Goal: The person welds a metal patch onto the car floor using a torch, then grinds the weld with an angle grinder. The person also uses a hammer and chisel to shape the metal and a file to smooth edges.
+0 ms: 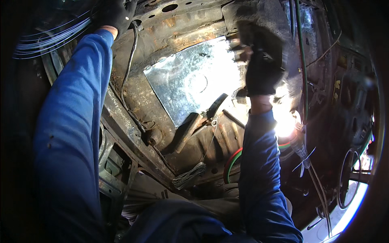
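My left hand (110, 17), in a black glove, reaches to the top edge of the view by the car body's metal rim; its fingers are dark and partly cut off. My right hand (265, 67), also gloved in black, hovers over the right side of a shiny metal sheet (168, 87). It is smeared by motion, so whether its fingers hold anything cannot be made out. Below the sheet lies a hammer with a wooden handle (188, 133), its dark head (217, 105) resting near the sheet's lower edge.
A bright work lamp (298, 141) glares beside my right forearm. Red and green hoses (231, 164) curve near my knees. A coil of thin wire (189, 176) lies on the rusty floor pan. A dark cable (129, 73) runs down the left; thin pale wires (56, 36) hang upper left.
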A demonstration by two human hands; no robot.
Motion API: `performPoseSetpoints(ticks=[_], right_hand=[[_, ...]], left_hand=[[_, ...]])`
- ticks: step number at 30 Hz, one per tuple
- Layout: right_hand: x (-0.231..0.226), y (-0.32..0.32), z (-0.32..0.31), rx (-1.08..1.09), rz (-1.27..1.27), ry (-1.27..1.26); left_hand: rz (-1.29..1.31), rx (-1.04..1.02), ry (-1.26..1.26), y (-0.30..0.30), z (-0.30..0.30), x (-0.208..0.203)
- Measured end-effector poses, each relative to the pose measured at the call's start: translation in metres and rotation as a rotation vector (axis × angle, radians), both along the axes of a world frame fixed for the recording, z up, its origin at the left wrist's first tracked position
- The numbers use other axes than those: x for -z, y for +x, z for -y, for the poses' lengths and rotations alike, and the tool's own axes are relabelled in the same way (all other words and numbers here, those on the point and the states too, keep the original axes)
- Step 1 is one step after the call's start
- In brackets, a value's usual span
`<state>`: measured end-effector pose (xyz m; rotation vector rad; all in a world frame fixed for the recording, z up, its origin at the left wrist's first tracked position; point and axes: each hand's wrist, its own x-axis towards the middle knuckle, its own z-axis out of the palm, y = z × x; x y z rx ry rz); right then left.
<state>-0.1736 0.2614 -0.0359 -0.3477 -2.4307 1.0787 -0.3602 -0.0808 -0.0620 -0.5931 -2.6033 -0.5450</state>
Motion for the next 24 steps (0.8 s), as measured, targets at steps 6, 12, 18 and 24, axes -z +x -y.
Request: performPoseSetpoints(ticks=[6, 12, 18, 24], right_hand=[[0.07, 0.018, -0.001, -0.044, 0.259, 0.177], [0.055, 0.033, 0.03, -0.111, 0.221, 0.052], [0.002, 0.012, 0.023, -0.016, -0.16, 0.078], [0.091, 0.017, 0.008, -0.242, 0.129, 0.493]], left_hand=[[-0.037, 0.014, 0.055, 0.0, -0.019, 0.001], [-0.046, -0.036, -0.052, 0.007, -0.013, -0.012], [0.004, -0.023, -0.063, 0.006, -0.007, -0.015], [-0.056, 0.004, 0.001, -0.007, -0.015, -0.011]])
